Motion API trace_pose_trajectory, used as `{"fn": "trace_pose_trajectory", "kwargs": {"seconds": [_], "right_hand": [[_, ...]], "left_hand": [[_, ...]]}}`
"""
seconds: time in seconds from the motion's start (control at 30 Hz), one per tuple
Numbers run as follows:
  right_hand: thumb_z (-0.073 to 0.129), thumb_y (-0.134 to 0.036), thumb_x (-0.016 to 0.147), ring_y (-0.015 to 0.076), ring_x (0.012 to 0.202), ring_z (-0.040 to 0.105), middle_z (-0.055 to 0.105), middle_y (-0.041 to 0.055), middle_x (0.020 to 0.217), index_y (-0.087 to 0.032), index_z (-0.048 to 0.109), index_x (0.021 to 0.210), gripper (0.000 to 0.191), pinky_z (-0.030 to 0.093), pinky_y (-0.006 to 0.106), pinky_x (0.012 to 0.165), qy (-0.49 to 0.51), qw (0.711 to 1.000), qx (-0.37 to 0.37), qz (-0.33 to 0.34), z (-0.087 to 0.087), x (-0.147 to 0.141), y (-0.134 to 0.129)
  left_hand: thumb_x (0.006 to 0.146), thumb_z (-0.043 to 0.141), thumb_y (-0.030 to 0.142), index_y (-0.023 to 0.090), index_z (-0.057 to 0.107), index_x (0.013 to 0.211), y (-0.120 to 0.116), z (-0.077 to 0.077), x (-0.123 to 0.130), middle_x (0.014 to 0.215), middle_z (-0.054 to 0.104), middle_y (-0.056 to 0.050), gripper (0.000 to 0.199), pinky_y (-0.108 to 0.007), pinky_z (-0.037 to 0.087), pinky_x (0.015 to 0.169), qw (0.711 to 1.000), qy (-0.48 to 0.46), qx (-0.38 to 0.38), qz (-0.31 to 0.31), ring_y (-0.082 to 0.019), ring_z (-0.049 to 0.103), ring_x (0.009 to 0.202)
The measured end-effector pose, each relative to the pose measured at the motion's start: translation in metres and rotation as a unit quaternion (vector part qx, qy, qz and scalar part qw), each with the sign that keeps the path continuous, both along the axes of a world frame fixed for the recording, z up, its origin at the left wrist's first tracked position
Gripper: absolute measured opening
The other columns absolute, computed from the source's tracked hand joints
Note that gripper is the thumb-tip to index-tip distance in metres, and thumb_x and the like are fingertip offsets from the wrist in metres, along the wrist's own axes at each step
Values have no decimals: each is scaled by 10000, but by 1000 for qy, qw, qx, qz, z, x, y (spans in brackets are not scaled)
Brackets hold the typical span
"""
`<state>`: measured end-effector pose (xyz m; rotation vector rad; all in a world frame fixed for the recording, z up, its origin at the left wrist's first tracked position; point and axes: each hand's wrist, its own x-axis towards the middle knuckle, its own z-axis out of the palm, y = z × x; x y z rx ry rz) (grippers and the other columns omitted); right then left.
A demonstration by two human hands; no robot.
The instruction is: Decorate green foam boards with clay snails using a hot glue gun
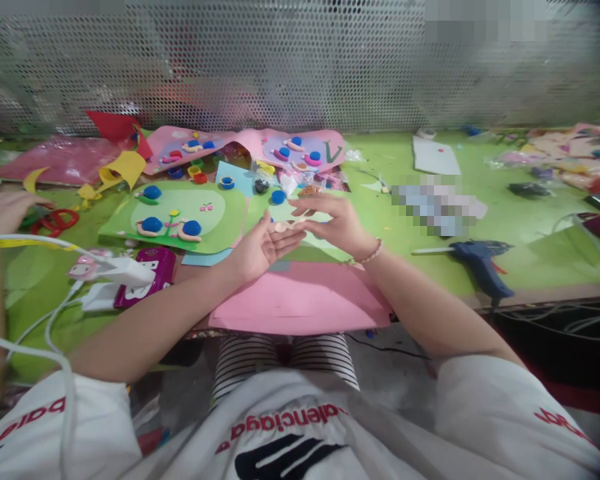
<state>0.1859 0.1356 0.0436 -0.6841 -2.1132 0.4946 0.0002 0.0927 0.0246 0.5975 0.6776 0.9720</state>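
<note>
Palm up over the table, my left hand [265, 247] has its fingers stretched out, with a small cream-coloured piece [281, 227] held on them beside the thumb. My right hand [333, 223] comes over from the right, thumb and fingers bent into a pinch at the left fingertips. Whatever lies in that pinch is too small to make out. Under the hands is a light green sheet [350, 247], with a blue round piece [279, 197] just behind them. Nearer me lies a pink sheet [303, 303].
Left is a green card [215, 210] with blue-shelled snails; pink decorated sheets [240, 141] lie behind. A purple power strip [153, 267] with white cables stands left, near another person's hand [10, 207]. A blue glue gun [480, 263] lies right. A perforated metal panel [300, 67] closes the back.
</note>
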Motion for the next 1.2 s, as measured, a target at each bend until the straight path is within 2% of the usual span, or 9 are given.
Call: {"fn": "trace_pose_trajectory", "kwargs": {"seconds": [0.13,0.27,0.4,0.7,0.8,0.9,0.97,1.07,1.2], "right_hand": [[653,-358,833,187,985,611,649,107,1081,-190,676,1126,339,521,332,862,-68,996,26,48,-8,-9,-5],[582,-260,877,115,715,604,670,62,811,-159,730,882,179,507,254,655,-46,997,-40,42,-11,-14,-7],[643,-277,827,107,644,588,680,39,720,-158,743,807,157,479,237,585,0,994,-108,0,-8,-16,-7],[735,-424,729,137,678,647,710,56,768,-157,753,804,278,544,271,639,98,981,-166,-24,-8,-1,14],[708,-456,749,154,759,668,714,61,865,-175,750,907,325,563,287,699,130,980,-151,-29,-4,4,13],[687,-386,795,187,966,660,697,73,1054,-209,659,1189,433,550,327,838,48,995,-84,22,-4,0,5],[683,-350,804,201,1030,634,671,99,1133,-197,620,1242,469,530,351,882,-21,998,-33,51,-8,-5,0],[633,-336,844,173,868,646,694,101,1007,-176,690,1085,294,538,319,768,-66,995,-15,72,-14,-11,-2],[599,-292,862,131,714,621,699,58,818,-180,720,875,165,503,258,661,-40,995,-66,56,-13,-14,-4]], "left_hand": [[972,330,481,117,684,853,-3,4,1,920,717,-110,522,-384,459,998,999,-35,-30,-18,-201,684,929],[947,469,386,129,672,840,-4,-1,3,831,722,-89,344,-404,429,1025,999,-17,-7,-39,-201,693,909],[856,641,320,119,701,887,-4,-8,3,917,740,-120,212,-430,409,1042,996,28,69,-52,-242,687,978],[899,580,264,91,706,931,-2,-3,1,945,737,-147,217,-391,428,1029,998,44,46,28,-219,696,956],[950,480,319,81,703,946,0,0,0,989,726,-161,326,-377,436,1018,999,31,10,17,-225,680,1001],[982,367,399,98,700,920,-1,2,0,993,724,-141,453,-393,439,1015,1000,2,-12,-5,-228,672,1010],[988,343,396,104,690,888,-1,2,1,981,721,-126,464,-400,438,1018,1000,-18,-11,-10,-212,677,978],[984,384,347,111,673,895,-2,-1,2,919,720,-99,383,-406,435,1018,1000,-22,-11,-13,-185,686,905],[943,496,361,121,669,867,-2,-6,3,857,725,-88,306,-420,427,1016,999,-3,14,-37,-203,694,898]]}}
